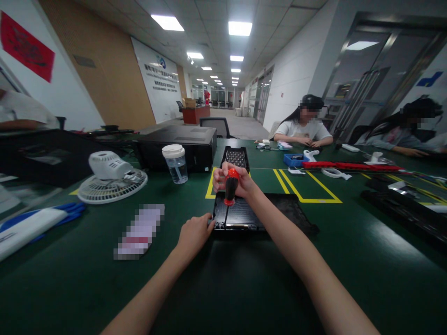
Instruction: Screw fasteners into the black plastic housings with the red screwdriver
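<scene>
At six o'clock from the black panel [279, 211], we have free tabletop [244, 279]; the right forearm [291, 244] blocks five o'clock, the grilled black piece [236, 155] eleven, the lidded cup [177, 168] ten.

Ceiling lights [240, 29], tabletop [398, 235] glare, stretched edges

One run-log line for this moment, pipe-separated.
right hand: holds red-black screwdriver, shaft down over black casing | left hand: at casing's near-left corner | tip contact: unclear
</scene>
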A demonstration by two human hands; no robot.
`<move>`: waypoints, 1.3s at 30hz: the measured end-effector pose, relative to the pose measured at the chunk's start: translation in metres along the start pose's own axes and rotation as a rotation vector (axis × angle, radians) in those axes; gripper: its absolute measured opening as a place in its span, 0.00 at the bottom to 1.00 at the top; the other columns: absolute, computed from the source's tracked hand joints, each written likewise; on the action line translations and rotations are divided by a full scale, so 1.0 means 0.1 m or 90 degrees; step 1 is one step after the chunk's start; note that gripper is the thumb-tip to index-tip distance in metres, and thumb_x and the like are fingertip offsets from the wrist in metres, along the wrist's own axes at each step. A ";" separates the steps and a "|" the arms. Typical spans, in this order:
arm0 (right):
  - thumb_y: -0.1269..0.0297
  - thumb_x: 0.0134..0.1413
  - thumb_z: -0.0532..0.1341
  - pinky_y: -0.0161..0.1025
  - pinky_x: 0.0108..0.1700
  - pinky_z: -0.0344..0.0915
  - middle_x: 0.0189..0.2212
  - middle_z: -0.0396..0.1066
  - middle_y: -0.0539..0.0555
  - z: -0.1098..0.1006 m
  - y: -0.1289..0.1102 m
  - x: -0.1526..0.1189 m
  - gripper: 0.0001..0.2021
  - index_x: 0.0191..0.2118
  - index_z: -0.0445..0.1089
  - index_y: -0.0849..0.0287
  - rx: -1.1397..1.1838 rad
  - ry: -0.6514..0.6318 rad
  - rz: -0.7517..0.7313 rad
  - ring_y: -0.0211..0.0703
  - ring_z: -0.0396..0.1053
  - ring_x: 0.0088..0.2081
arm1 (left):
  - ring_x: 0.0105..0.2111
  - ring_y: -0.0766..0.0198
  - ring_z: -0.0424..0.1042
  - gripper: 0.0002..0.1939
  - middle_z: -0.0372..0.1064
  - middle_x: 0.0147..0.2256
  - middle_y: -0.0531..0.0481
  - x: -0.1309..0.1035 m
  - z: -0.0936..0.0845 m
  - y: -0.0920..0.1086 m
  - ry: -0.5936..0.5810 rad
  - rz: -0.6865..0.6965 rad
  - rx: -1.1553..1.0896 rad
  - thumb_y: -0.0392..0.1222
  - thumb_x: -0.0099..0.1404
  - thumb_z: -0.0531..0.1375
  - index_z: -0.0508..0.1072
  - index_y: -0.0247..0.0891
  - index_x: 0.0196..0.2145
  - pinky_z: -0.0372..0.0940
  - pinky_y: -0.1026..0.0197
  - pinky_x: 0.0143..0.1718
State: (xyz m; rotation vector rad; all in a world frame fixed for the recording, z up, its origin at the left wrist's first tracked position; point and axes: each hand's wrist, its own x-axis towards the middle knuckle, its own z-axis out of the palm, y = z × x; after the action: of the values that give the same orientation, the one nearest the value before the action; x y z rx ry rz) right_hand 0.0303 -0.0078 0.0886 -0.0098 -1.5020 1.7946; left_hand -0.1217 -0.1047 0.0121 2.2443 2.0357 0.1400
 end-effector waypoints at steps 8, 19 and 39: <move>0.43 0.41 0.49 0.43 0.19 0.63 0.21 0.68 0.52 0.06 0.02 0.12 0.19 0.25 0.50 0.56 0.026 -0.052 0.114 0.44 0.66 0.19 | 0.36 0.58 0.73 0.17 0.73 0.35 0.44 -0.03 -0.03 0.02 -0.004 -0.005 -0.009 0.50 0.65 0.48 0.70 0.43 0.43 0.62 0.62 0.35; 0.40 0.48 0.41 0.30 0.11 0.49 0.09 0.52 0.42 0.01 0.08 0.06 0.23 0.24 0.54 0.56 0.045 -0.064 0.142 0.30 0.46 0.07 | 0.35 0.59 0.73 0.17 0.74 0.34 0.44 -0.01 -0.01 0.01 0.000 0.003 -0.002 0.50 0.65 0.48 0.69 0.43 0.44 0.63 0.62 0.35; 0.48 0.54 0.47 0.29 0.14 0.50 0.15 0.57 0.43 0.24 0.05 -0.07 0.17 0.28 0.57 0.57 0.035 -0.070 0.035 0.29 0.50 0.11 | 0.36 0.58 0.73 0.17 0.73 0.34 0.45 -0.01 0.01 0.00 0.006 0.009 0.011 0.50 0.65 0.47 0.69 0.43 0.45 0.63 0.61 0.35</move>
State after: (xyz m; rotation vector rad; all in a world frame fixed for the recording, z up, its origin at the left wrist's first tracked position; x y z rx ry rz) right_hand 0.0207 -0.0318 0.0883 0.0762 -1.5415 1.9073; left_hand -0.1215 -0.1060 0.0111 2.2737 2.0333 0.1353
